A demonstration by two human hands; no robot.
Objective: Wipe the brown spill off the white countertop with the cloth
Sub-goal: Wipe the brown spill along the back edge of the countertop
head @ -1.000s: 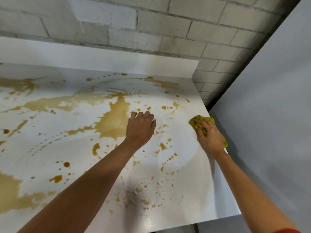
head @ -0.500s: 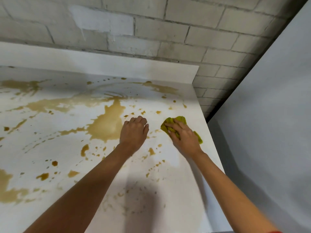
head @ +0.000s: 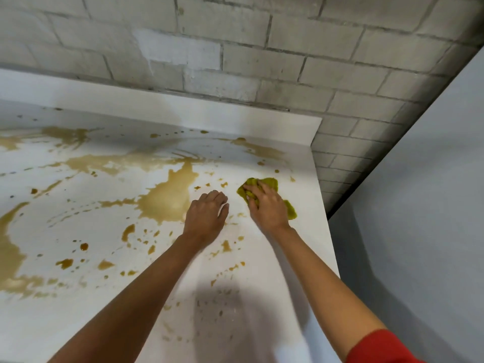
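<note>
White surface [head: 309, 189] below a grey block wall [head: 262, 61] bears the brown spill [head: 167, 197], and most of that spill is unwiped. The cloth [head: 269, 182], yellow-green and bunched, lies on the surface near its right edge. It is pressed down under the right hand [head: 264, 205], whose grip is clamped on it with fingers curled into the folds. Just left of the cloth the left hand [head: 207, 216] rests on the surface, its grip loosely bent and holding nothing.

Right of the cloth, and nearer the person than it, the surface looks mostly white, with faint smears and small flecks; that strip seems nearly done. Directly left of the cloth sit small drops, then, beyond the left hand, the largest pool. Farther left run long streaks and heavy patches. Behind the cloth a smear lies near the low white upstand [head: 183, 111]. On this showing the wiping is at an early stage, with one corner cleared and the bulk left.
</note>
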